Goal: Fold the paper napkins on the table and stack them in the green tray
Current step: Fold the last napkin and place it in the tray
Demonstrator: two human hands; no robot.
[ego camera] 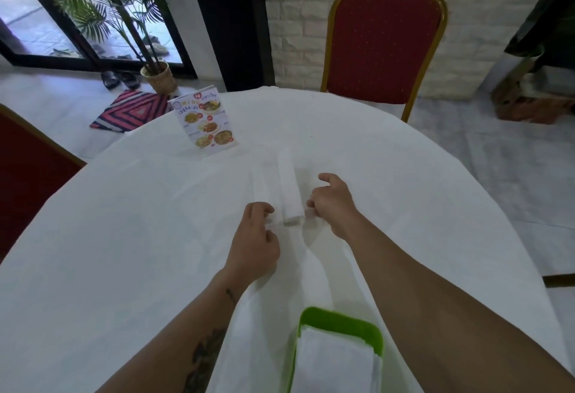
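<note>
The white paper napkin point(289, 187) lies near the middle of the round white-clothed table point(124, 237), a raised narrow fold running away from the person, its near end between the two hands. The left hand point(253, 243) and right hand point(333, 206) each pinch a near corner of the sheet with curled fingers, probably to keep the edges aligned as the fold is drawn over (the sheet blurs into the cloth, so its exact outline is unclear). The green plastic tray point(342, 318) sits at the table's near edge between the forearms, already holding folded white napkins point(336, 361), a short pull back from the work. A standing printed menu card point(207, 122) stands beyond, well apart, leaving open cloth either side.
</note>
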